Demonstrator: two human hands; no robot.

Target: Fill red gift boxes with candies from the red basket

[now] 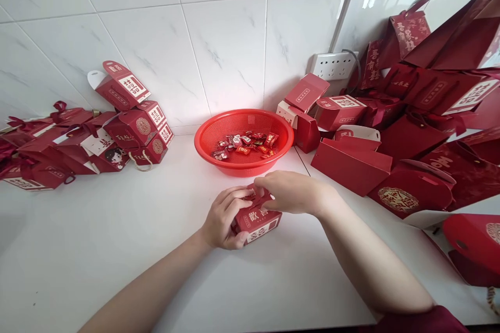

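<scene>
On the white tabletop in front of me lies a small red gift box (255, 218) with pale Chinese characters on its face and a white printed panel on its near side. My left hand (226, 218) grips its left end, thumb low at the near corner and fingers over the top. From the right, my right hand (287, 190) reaches across the far upper part of the box, fingers bent down onto it. Its fingertips are partly hidden, so the exact hold there is unclear. Just beyond the box stands a red plastic basket (244, 167) with several wrapped candies (244, 150) inside.
Finished-looking red boxes (136, 130) are stacked at the left by the tiled wall (226, 52). Many more red boxes (351, 161) pile up on the right, some with open flaps. A white power strip (334, 66) sits against the wall behind them.
</scene>
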